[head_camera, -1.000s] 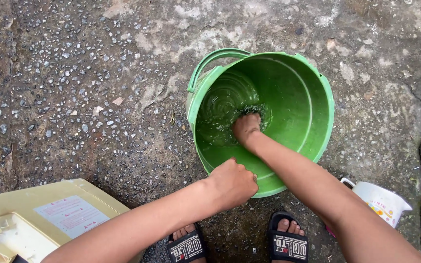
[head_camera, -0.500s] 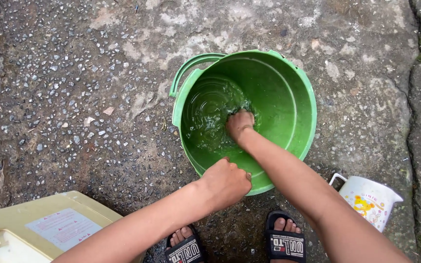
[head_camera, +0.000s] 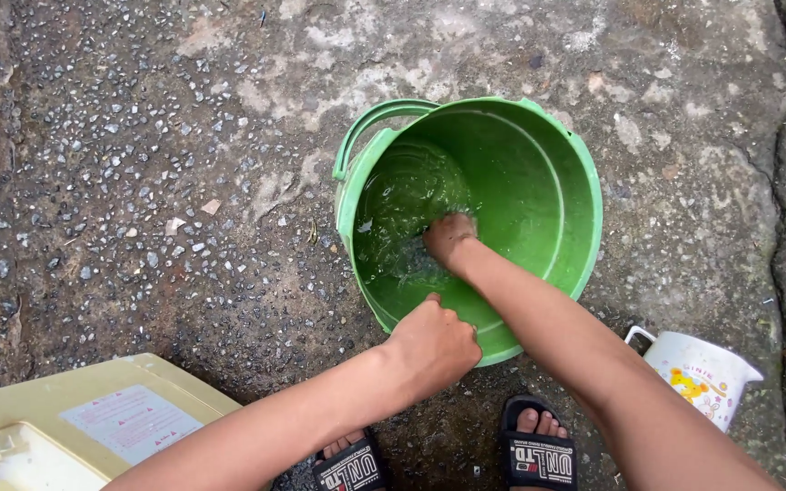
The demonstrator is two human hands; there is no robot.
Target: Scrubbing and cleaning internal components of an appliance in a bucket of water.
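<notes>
The round green plastic bucket (head_camera: 539, 191) stayed gripped at its near rim by the closed left hand (head_camera: 434, 345), while the right hand (head_camera: 449, 238), still submerged inside, showed unclear fingers.

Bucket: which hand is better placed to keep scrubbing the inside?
Right, probably. The right hand is already down in the water inside the green bucket. The left hand grips the near rim, steadying it, so it looks committed to holding.

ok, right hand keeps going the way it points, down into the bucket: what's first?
Probably the bucket bottom. The right hand is already dipped in the water, fingers pointing down; nothing else shows beneath them, though ripples hide the depth.
</notes>
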